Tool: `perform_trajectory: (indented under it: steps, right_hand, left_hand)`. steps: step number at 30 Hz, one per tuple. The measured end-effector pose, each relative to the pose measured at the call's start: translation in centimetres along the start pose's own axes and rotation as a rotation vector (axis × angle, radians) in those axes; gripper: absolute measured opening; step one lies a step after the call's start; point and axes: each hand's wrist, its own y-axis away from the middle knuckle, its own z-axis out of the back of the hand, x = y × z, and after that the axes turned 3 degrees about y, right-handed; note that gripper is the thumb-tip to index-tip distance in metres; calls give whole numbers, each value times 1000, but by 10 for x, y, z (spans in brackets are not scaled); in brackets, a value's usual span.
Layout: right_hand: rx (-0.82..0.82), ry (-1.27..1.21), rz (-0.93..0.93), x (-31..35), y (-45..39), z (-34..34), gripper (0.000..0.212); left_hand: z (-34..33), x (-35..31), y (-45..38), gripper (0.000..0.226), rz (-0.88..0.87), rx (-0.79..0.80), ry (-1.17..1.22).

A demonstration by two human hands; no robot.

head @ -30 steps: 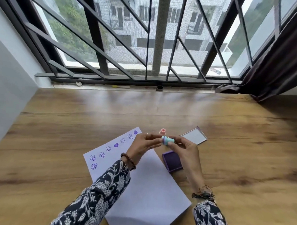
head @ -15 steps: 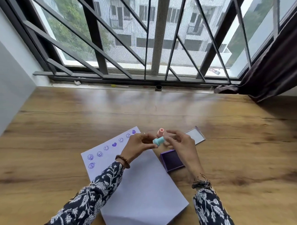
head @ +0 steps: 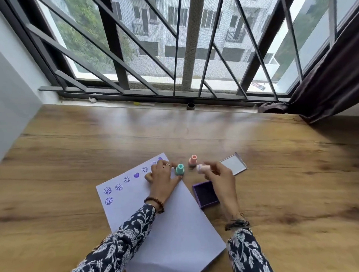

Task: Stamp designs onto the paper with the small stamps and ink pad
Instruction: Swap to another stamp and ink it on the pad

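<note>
A white paper sheet [head: 171, 227] lies tilted on the wooden table, with a row of purple smiley and heart prints along its upper left edge. My left hand [head: 163, 179] rests on the paper's top corner, fingers spread, touching a teal stamp [head: 180, 169] that stands upright on the table. My right hand [head: 220, 178] pinches a small pale lilac stamp piece [head: 201, 168] just above the table. A pink stamp [head: 193, 160] stands upright behind it. The purple ink pad [head: 205, 194] sits open under my right wrist.
The ink pad's lid [head: 233, 164] lies open-side up beyond my right hand. The wooden table [head: 72, 152] runs to a barred window [head: 177, 54] at the back. A dark curtain [head: 335, 80] hangs at the right, and a wall [head: 9, 89] closes the left.
The teal stamp, held between both hands before, now stands on the table by my left hand. My right hand has drawn away to the right with the pale lilac piece.
</note>
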Motion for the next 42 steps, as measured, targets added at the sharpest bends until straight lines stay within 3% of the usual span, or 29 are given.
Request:
perform_trajectory:
  steps: [3,6,8,10,12,15,22,26,31,35,42]
  right_hand:
    - [122,-476,-156,3,12,5,9]
    - [229,-682,-220,5,21,9,14]
    - [290,-763,-224,4,26,9,17]
    - [330,-796,-212,3,29,8,20]
    - [354,-788,-194,2,31,8,24]
    - [374,-725,-156,-1,32,7,27]
    - [361,-681,-151,4,36,1,18]
    - [243,-651,-211,2,40,-5,33]
    - [145,-733,-314,-11,47,0,32]
    - [124,-568,-261,-17,52,9,15]
    - [-72,194,-23,-18,67,14,7]
  left_hand:
    - [6,-8,8,49,14,-61,49]
    - [17,-23,25,31,-76,-226,337]
    - [26,-36,39,19,-95,-181,600]
    - [32,-48,48,21,-83,-62,688]
    - [32,-52,51,29,-67,29,648]
    - [28,-50,51,21,-78,63,612]
    - [25,-48,54,9,-125,-20,643]
    - [24,-44,55,8,-146,-20,633]
    - [22,-19,55,9,-209,-14,276]
    - [17,-1,62,26,-209,84,84]
    - [5,-6,63,59,-323,134,-91]
